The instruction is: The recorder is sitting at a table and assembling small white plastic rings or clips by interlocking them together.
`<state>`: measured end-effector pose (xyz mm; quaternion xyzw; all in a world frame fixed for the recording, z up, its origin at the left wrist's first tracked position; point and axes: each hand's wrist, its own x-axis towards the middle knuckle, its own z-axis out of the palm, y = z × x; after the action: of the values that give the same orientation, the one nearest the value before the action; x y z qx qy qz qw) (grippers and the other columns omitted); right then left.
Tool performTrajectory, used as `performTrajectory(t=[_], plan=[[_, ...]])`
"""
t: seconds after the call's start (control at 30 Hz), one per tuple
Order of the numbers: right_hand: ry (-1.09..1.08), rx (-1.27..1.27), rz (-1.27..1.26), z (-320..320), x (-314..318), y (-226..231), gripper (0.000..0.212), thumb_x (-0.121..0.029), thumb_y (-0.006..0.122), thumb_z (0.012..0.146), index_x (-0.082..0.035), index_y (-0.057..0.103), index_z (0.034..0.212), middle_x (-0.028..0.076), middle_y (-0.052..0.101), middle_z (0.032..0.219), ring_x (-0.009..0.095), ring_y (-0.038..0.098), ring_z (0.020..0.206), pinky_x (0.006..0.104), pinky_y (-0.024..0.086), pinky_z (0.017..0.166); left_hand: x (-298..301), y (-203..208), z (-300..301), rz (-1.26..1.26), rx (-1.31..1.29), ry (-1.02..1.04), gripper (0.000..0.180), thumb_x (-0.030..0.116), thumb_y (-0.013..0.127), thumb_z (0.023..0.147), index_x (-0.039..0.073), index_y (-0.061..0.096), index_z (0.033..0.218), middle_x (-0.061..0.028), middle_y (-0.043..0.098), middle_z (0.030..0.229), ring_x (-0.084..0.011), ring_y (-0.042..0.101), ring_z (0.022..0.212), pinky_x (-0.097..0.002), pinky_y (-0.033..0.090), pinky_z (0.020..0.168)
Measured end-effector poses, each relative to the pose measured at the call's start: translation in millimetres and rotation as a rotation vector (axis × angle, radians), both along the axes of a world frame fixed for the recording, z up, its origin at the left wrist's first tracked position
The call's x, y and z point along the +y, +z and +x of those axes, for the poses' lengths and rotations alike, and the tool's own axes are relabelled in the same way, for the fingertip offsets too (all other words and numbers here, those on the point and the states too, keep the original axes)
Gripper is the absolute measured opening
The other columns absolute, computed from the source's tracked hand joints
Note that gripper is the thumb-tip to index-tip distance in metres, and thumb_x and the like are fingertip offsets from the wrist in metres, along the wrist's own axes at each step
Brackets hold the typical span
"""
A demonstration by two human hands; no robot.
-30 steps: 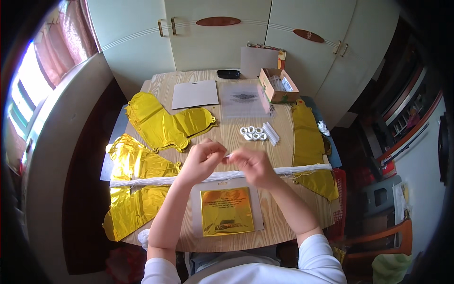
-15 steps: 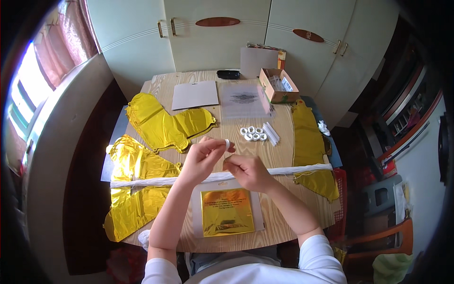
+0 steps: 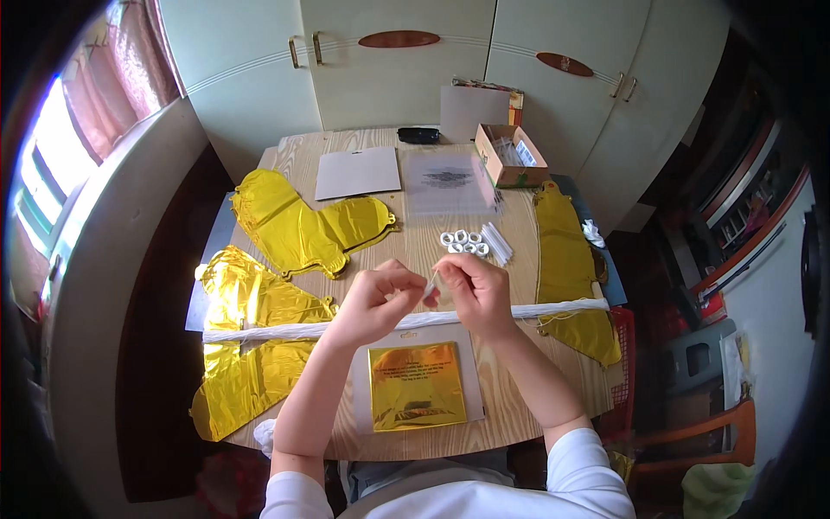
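Above the middle of the table, my left hand is closed, thumb and fingers pinching a small white ring, partly hidden by the fingers. My right hand is close beside it, its thumb and forefinger pressed together by the ring's upper edge. What lies between those fingertips is too small to make out. Past the hands lie several white rings and a bunch of clear straws. Beneath my wrists, a bundle of white string stretches across the table.
Gold foil balloons lie flat at left, another gold foil balloon at right. A folded gold packet on white card lies nearest me. Farther back are grey card, clear plastic bags, a cardboard box and a black case.
My right hand has risen and turned, bringing its fingertips up to the white ring. The left hand has shifted slightly, and the ring now sits between both hands.
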<state>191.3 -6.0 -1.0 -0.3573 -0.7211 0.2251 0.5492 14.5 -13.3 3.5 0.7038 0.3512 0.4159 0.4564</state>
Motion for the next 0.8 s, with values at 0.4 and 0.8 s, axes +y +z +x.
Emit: performTrajectory(t=[0.4,0.8], plan=[[-0.040,-0.155,0.260,-4,-12,6,0.006,-0.008,0.066,0.077,-0.006,0.061,0.079,0.004,0.058,0.060,0.017,0.056,0.050,0.0282,0.042,0.045,3,-3,4,0.014,-0.100,0.141,0.013,0.006,0.058,0.084,0.001,0.066,0.093,-0.0058,0.064,0.079,-0.0109,0.047,0.075,-0.0247,0.042,0.068],[0.067,0.034,0.033,4,1,-4,0.001,-0.004,0.062,0.080,-0.004,0.062,0.081,0.004,0.062,0.066,0.010,0.061,0.058,0.0217,0.046,0.050,-6,7,5,-0.068,-0.042,-0.008,0.016,0.010,0.058,0.085,-0.001,0.065,0.094,-0.0035,0.067,0.079,-0.0091,0.050,0.076,-0.0259,0.043,0.071]])
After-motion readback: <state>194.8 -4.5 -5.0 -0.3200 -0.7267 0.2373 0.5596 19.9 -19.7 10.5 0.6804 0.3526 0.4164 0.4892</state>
